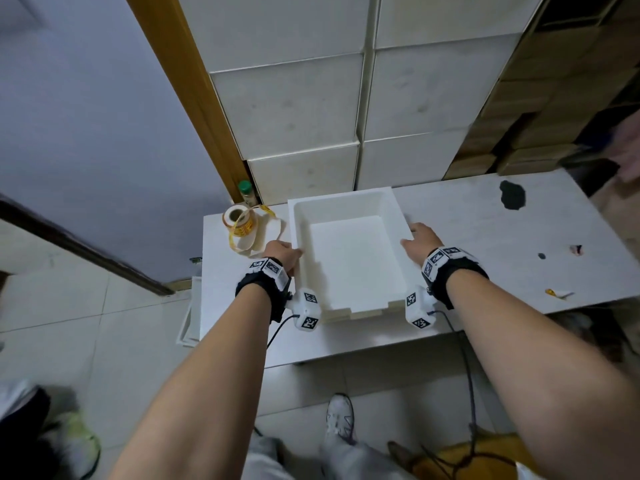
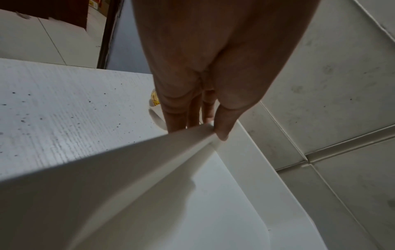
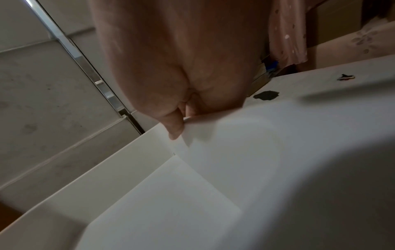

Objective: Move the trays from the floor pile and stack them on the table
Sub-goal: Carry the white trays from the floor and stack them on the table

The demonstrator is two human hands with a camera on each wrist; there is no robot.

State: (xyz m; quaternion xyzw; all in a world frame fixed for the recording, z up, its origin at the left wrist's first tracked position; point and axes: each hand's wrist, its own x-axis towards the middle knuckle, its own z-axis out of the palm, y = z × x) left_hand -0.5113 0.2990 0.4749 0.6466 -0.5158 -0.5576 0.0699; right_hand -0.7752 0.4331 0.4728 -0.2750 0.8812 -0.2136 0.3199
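A white rectangular tray (image 1: pixel 349 261) sits over the white table (image 1: pixel 485 237), with the edge of another tray showing under its near end. My left hand (image 1: pixel 282 252) grips the tray's left wall (image 2: pixel 149 160), thumb inside and fingers outside. My right hand (image 1: pixel 420 239) grips the right wall (image 3: pixel 245 135) the same way, thumb (image 3: pixel 174 128) over the rim. The tray's inside is bare.
A roll of yellow-printed tape (image 1: pixel 239 220) and a green-capped bottle (image 1: pixel 246 192) stand at the table's left back corner. White boxes (image 1: pixel 311 98) are stacked behind. A dark stain (image 1: pixel 512 195) marks the table right. A flat white tray (image 1: pixel 190 313) leans beside the table on the floor.
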